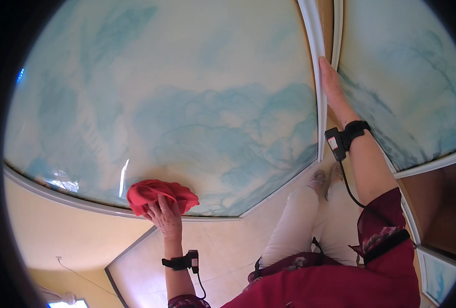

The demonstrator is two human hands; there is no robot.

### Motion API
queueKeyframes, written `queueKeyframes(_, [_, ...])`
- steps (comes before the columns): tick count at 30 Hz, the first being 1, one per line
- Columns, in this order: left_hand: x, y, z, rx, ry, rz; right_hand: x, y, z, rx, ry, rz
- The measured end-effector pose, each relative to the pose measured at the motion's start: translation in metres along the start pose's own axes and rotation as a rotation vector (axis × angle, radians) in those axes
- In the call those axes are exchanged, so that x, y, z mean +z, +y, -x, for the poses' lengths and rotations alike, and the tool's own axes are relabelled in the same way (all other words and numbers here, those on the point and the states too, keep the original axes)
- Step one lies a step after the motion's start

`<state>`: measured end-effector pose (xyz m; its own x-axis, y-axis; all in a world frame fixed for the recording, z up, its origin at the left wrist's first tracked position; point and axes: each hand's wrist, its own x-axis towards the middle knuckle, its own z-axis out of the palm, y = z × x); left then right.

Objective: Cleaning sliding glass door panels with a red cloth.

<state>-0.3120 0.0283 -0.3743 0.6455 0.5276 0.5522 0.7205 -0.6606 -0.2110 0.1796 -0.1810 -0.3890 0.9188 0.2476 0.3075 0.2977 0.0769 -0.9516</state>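
Note:
A large glossy door panel with a blue and cream cloud pattern fills the head view before me. My left hand presses a crumpled red cloth against the panel near its white-framed lower left edge. On the right, my right hand rests against the white frame along the panel's side edge, fingers extended; part of its palm side is hidden. Both wrists carry black straps with small wired boxes.
A second patterned panel stands at the right, beside a brown opening. Below lies a tiled floor with my legs and shoes. A cable hangs on the yellow wall at lower left.

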Motion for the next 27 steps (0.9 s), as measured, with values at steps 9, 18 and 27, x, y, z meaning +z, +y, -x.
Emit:
queueKeyframes(9, [0.032, 0.137, -0.077, 0.312, 0.025, 0.527, 0.0, -0.008, 0.009, -0.025, -0.021, 0.08])
queueKeyframes(18, [0.036, 0.33, -0.133, 0.96, -0.775, -0.047, -0.005, 0.012, 0.003, -0.094, -0.062, 0.187])
queueKeyframes(27, [0.107, 0.279, -0.057, 1.2, -0.399, 0.172, 0.0, 0.018, 0.015, -0.03, -0.023, 0.22])
